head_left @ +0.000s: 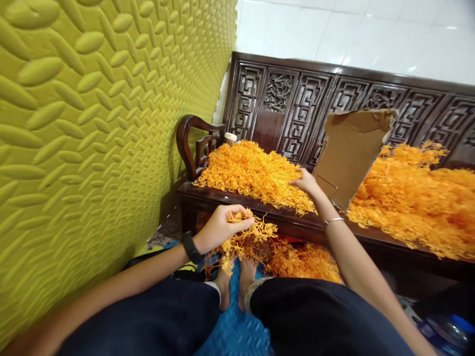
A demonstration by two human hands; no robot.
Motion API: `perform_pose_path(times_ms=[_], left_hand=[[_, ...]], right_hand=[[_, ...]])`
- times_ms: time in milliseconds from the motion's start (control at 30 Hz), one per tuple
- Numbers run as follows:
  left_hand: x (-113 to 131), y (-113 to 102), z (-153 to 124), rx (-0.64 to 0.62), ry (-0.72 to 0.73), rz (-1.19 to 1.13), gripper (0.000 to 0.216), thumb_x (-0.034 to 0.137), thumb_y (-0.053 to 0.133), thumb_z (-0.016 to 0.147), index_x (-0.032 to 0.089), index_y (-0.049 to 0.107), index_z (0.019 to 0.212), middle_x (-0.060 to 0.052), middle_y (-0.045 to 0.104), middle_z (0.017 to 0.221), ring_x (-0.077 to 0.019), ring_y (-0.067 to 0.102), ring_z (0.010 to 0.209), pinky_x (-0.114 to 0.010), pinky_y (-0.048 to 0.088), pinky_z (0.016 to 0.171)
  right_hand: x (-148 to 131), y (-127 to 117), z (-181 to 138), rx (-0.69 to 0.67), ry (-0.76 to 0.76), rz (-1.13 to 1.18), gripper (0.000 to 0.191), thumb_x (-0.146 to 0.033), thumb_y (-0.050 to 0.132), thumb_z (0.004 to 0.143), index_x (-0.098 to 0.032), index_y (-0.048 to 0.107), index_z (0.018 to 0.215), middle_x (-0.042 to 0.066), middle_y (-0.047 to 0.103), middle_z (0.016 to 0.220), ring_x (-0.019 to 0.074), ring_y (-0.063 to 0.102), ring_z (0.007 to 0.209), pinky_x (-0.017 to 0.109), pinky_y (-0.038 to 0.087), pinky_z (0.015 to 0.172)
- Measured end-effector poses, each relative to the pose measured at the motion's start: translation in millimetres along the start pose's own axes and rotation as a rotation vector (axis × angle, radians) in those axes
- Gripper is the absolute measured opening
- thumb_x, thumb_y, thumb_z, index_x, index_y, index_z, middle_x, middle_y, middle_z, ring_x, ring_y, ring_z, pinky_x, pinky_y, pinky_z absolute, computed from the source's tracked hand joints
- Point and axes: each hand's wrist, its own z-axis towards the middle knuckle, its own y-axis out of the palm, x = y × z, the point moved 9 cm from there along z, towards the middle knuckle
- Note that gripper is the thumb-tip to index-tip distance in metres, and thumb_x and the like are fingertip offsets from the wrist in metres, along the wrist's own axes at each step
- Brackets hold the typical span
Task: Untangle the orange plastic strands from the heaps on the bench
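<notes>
My left hand (pixel 228 225) is closed on a bunch of orange branching plastic pieces (pixel 256 235), which hangs in front of the bench, above my feet. At the right edge of a heap of the same orange pieces (pixel 248 168) on the bench seat is my right hand (pixel 306 181). Its thumb and forefinger look parted against the heap; the other fingers are partly hidden. A brown cardboard sheet (pixel 349 153) leans upright just right of this hand, between the two heaps.
A second orange heap (pixel 419 202) covers the right of the dark carved bench (pixel 222 194). More orange pieces (pixel 304 262) lie below the seat. A yellow textured mat (pixel 92 148) stands at left. A white-lidded jar (pixel 230 137) is by the armrest; a blue-capped bottle (pixel 449 331) is lower right.
</notes>
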Motion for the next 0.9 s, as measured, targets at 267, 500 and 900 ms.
perform_pose_path(times_ms=[267,500,900], left_hand=[[-1.5,21.3,1.7,-0.136,-0.033,-0.027,0.011,0.021,0.064,0.069,0.011,0.060,0.071,0.001,0.058,0.067,-0.0093,0.051,0.063,-0.023,0.040,0.065],[-8.4,40.2,8.3,-0.209,-0.046,-0.076,0.010,0.018,0.063,0.067,0.011,0.059,0.073,0.003,0.055,0.067,-0.0085,0.048,0.062,-0.022,0.038,0.061],[-21.1,46.7,8.8,-0.263,-0.230,-0.029,0.029,0.039,0.051,0.080,0.013,0.062,0.074,0.010,0.030,0.040,-0.0043,0.024,0.036,-0.018,0.021,0.038]], right_hand=[[-105.3,89.0,-109.6,-0.911,-0.149,0.004,0.024,-0.037,0.054,0.083,-0.016,0.064,0.088,0.004,0.066,0.082,0.0136,0.061,0.076,0.028,0.047,0.071],[-129.0,71.4,-167.0,-0.731,-0.680,-0.234,0.016,-0.026,0.051,0.087,-0.017,0.062,0.096,0.007,0.060,0.087,0.0148,0.054,0.077,0.030,0.043,0.069],[-94.5,50.7,-147.6,-0.650,-0.239,-0.027,0.007,-0.022,0.052,0.084,-0.018,0.054,0.079,0.002,0.057,0.075,0.0119,0.051,0.068,0.026,0.043,0.064]])
